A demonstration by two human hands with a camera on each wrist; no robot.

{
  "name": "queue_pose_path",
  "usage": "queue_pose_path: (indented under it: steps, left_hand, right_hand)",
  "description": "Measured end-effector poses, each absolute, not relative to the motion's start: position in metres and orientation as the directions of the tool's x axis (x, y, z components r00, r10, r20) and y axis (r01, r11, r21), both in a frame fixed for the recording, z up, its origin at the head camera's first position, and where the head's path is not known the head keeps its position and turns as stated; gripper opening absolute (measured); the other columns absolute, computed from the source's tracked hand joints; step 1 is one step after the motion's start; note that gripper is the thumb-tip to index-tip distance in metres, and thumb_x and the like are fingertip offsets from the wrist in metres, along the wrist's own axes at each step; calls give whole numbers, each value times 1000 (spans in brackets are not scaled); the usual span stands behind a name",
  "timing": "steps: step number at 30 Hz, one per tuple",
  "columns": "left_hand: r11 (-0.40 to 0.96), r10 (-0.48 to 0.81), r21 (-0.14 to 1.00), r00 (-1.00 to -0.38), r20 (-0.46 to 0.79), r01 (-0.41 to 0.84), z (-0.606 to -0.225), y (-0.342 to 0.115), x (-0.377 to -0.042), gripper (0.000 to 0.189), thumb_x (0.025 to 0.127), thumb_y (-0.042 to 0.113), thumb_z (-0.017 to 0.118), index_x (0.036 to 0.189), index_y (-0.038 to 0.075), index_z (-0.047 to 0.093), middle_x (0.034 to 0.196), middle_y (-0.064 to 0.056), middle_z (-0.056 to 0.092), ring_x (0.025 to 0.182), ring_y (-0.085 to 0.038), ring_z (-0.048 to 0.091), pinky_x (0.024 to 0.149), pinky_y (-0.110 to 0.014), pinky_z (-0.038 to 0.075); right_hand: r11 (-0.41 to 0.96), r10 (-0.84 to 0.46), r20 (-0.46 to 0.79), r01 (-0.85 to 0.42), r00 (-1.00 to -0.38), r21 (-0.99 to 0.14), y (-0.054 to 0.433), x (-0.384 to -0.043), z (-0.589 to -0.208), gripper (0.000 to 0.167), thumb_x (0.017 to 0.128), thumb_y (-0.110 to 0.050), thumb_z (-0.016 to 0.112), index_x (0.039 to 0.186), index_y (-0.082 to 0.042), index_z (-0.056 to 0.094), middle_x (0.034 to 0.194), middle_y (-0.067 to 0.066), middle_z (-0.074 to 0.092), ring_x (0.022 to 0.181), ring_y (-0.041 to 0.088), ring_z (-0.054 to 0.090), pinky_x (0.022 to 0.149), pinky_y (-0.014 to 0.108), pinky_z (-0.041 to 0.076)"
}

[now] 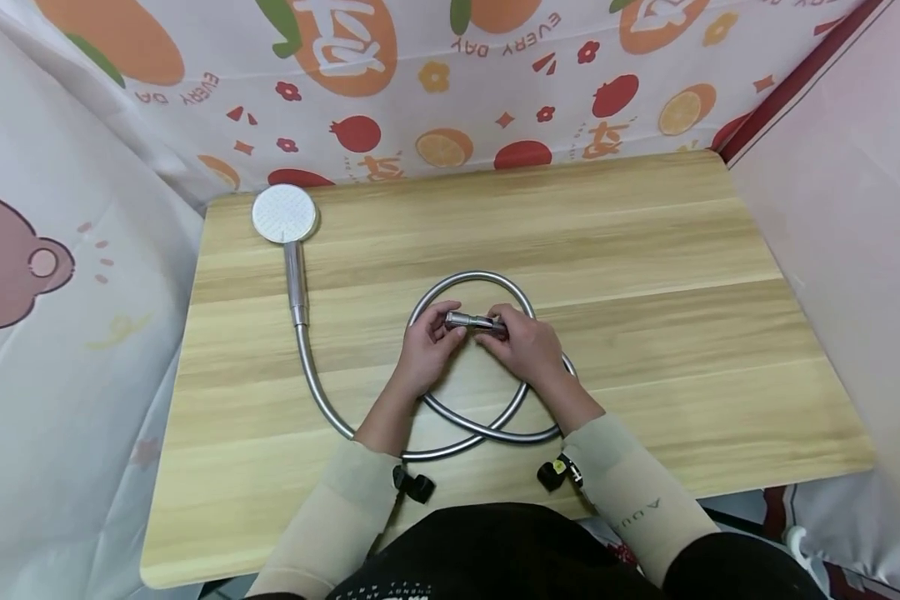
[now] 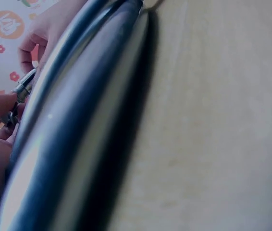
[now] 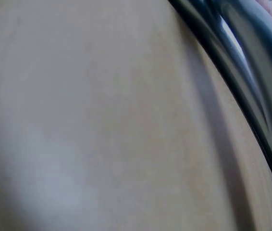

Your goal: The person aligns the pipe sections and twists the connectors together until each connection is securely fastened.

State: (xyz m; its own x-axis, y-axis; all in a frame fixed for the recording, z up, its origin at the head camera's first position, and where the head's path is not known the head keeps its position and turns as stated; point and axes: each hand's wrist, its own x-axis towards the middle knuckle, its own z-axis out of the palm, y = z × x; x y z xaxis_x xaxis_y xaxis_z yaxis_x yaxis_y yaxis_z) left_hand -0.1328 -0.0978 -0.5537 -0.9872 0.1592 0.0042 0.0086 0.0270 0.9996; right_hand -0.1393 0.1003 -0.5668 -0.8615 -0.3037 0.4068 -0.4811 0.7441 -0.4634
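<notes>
Between my two hands, over the hose loop, is a short chrome hose fitting [image 1: 471,321]. My left hand [image 1: 422,352] pinches its left end between thumb and fingers. The right hand [image 1: 530,343] grips its darker right end, which the fingers partly cover. Beneath both hands a metal shower hose [image 1: 482,276] lies looped and crosses itself. It runs left to a shower head [image 1: 283,214] lying with its pale round face up. In the left wrist view the fitting [image 2: 24,85] shows small between the fingers, beside the blurred hose. The right wrist view shows only hose [image 3: 251,72] and tabletop.
The wooden tabletop [image 1: 645,250] has a curtain [image 1: 435,100] printed with fruit along its back edge. Pale cloth [image 1: 82,375] hangs at the left and more [image 1: 825,208] at the right. Small black wrist cameras [image 1: 420,488] sit at the sleeve cuffs.
</notes>
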Motion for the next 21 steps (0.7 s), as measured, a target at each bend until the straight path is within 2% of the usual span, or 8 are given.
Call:
queue_pose_path:
  steps: [4,8,15,19,21]
  left_hand:
    - [23,168,1000,-986,-9,-5,-553,-96,-136,43,92,-3,64,133,-5,52,113,-20,66,95,-14,64,80,-20,56]
    - [20,172,1000,-985,-26,-23,-552,-96,-138,44,92,-2,64,134,-4,52,114,-20,66,94,-14,64,80,-20,56]
    - [16,167,999,-985,-34,-32,-552,-97,-137,44,90,-5,64,133,-5,52,115,-20,65,94,-13,64,81,-20,56]
    - [53,161,999,-987,-18,-9,-552,-98,-134,43,90,-6,65,132,-3,54,114,-18,65,92,-13,62,78,-18,54]
    - [60,155,998,-988,-24,-15,-553,-98,-134,44,90,-6,65,132,-3,54,113,-17,65,90,-15,61,75,-18,54]
  right_hand:
    - [742,-296,400,-473,-867,-475,101,-139,-566,29,89,-38,73,106,-16,63,87,-3,70,64,12,60,53,29,47]
    - [738,-307,388,-475,-869,-480,102,-139,-564,27,92,-39,68,107,-17,67,98,-2,72,78,14,67,61,31,53]
    - [764,-341,370,-484,-864,-426,102,-139,-564,30,97,-40,58,115,-20,69,96,-1,72,76,16,66,58,33,51]
    - [751,-324,389,-484,-862,-448,101,-139,-564,42,91,-44,67,122,-16,62,94,2,71,70,17,64,55,34,50]
    - [742,-318,402,-489,-859,-459,101,-139,-565,47,86,-44,73,121,-15,60,90,1,70,66,16,61,52,32,48]
